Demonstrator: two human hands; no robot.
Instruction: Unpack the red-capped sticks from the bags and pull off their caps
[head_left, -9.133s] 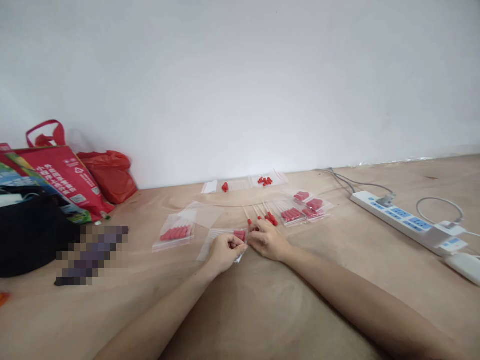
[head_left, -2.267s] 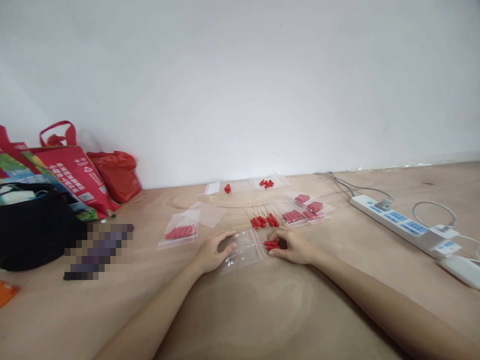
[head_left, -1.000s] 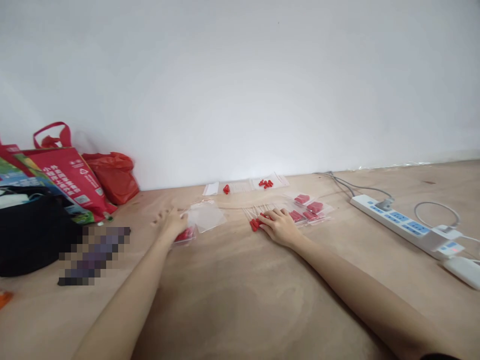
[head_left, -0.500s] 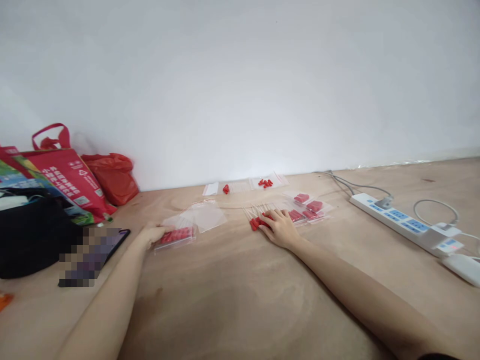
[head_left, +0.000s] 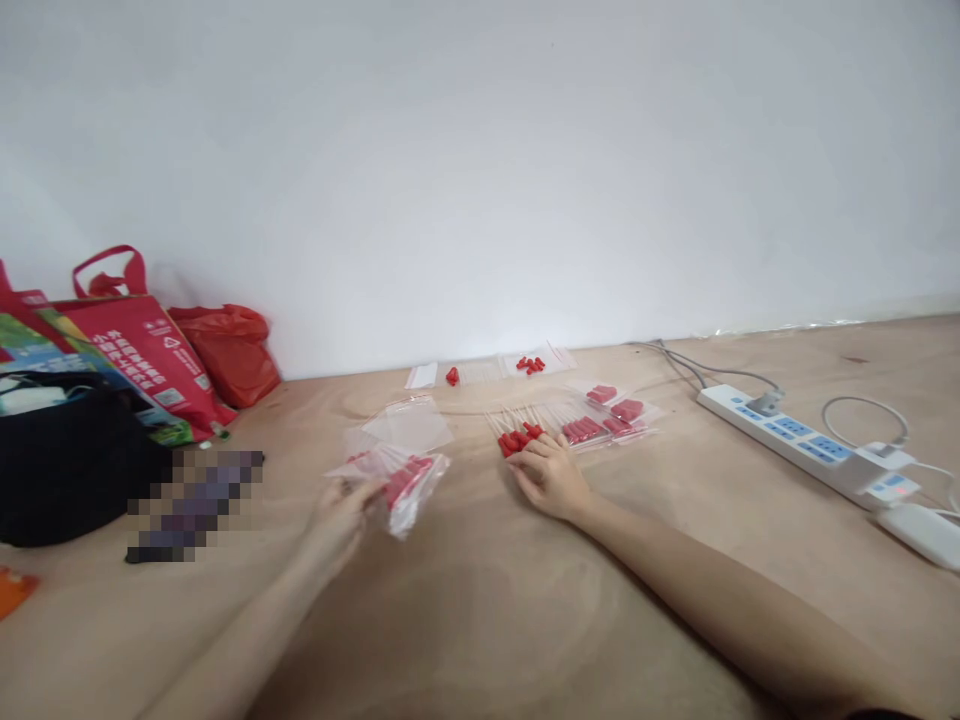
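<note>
My left hand (head_left: 339,508) pinches the edge of a clear zip bag of red-tipped sticks (head_left: 401,480) and holds it tilted just above the wooden surface; both are blurred by motion. My right hand (head_left: 546,474) lies on the surface with its fingers curled at a loose row of red-tipped sticks (head_left: 517,436). What its fingertips hold, if anything, is hidden. An empty clear bag (head_left: 409,424) lies behind the lifted one. Filled bags (head_left: 607,418) lie to the right of the loose sticks.
A red shopping bag (head_left: 139,355), a red plastic bag (head_left: 229,350) and a black bag (head_left: 71,465) stand at the left by the white wall. A white power strip (head_left: 806,445) with cables lies at the right. More small bags (head_left: 499,370) lie by the wall.
My left hand reached out left to the filled bag, gripped it and has lifted it toward the middle. My right hand has drawn back slightly from the loose sticks.
</note>
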